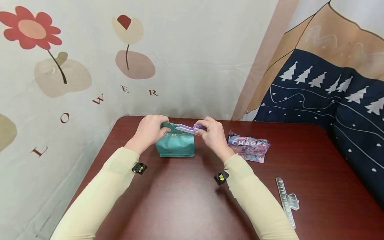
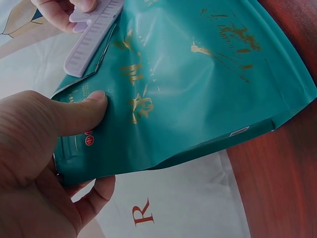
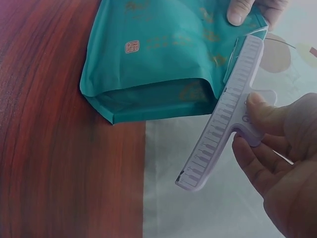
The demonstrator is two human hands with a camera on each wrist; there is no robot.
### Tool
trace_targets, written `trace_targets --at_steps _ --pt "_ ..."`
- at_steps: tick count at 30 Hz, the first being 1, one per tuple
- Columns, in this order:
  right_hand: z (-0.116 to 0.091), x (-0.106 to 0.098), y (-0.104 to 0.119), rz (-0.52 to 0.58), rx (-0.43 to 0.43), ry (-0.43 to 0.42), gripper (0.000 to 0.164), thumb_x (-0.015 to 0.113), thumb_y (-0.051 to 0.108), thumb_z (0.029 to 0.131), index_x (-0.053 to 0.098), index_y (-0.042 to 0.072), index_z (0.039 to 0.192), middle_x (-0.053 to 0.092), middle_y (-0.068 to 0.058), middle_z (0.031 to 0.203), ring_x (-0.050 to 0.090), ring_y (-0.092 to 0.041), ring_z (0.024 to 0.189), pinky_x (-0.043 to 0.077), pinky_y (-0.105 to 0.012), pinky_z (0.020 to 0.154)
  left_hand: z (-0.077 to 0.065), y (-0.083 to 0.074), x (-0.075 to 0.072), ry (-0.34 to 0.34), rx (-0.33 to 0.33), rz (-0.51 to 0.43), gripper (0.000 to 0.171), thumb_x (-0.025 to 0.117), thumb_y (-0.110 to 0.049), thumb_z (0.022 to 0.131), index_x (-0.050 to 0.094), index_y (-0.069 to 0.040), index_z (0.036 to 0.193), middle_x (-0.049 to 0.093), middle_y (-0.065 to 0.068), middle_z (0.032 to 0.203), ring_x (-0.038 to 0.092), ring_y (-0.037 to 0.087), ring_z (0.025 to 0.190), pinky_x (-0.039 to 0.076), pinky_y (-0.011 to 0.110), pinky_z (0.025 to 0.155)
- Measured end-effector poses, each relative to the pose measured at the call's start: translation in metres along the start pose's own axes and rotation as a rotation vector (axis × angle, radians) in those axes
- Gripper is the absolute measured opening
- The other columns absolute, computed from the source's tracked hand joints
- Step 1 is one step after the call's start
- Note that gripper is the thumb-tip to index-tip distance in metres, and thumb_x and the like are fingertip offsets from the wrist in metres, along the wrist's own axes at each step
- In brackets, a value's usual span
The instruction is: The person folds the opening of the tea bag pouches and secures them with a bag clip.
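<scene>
A teal pouch (image 1: pixel 175 146) with gold lettering stands upright near the table's back edge. My left hand (image 1: pixel 152 129) pinches its folded top at the left corner, thumb pressed on the front face in the left wrist view. My right hand (image 1: pixel 213 136) holds a lilac bag clip (image 3: pixel 220 119) by its handle tabs, thumb on one side and fingers on the other. The clip's long, ruler-like bar lies along the pouch's top edge and overlaps part of it. Whether the clip's far bar passes behind the pouch is hidden.
A pink and blue pouch marked CHAGEE (image 1: pixel 250 148) lies right of my right hand. Nearer the front right, a clear white bag clip (image 1: pixel 288 201) rests on the dark red table (image 1: pixel 186 200). A printed cloth (image 1: pixel 195 66) hangs right behind the table.
</scene>
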State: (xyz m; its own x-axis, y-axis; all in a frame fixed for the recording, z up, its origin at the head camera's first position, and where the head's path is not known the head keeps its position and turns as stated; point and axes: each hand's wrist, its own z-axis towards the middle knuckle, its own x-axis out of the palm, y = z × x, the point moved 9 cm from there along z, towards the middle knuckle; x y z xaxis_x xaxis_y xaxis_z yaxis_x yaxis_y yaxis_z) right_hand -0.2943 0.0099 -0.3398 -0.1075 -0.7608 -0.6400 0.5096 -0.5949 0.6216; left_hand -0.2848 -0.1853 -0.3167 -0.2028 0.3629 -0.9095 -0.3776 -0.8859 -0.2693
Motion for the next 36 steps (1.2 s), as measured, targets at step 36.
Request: trace_targets --at_steps 36 --pt "0.006 0.008 0.014 0.076 0.002 -0.023 0.016 0.083 0.009 0.087 0.081 0.006 0.103 0.068 -0.005 0.09 0.061 -0.021 0.08 0.05 -0.029 0.069 -0.002 -0.002 0.0 -0.007 0.017 0.006 0.017 0.084 -0.013 0.087 0.068 -0.013 0.081 0.07 0.002 0.081 0.058 0.023 0.068 0.049 0.043 0.063"
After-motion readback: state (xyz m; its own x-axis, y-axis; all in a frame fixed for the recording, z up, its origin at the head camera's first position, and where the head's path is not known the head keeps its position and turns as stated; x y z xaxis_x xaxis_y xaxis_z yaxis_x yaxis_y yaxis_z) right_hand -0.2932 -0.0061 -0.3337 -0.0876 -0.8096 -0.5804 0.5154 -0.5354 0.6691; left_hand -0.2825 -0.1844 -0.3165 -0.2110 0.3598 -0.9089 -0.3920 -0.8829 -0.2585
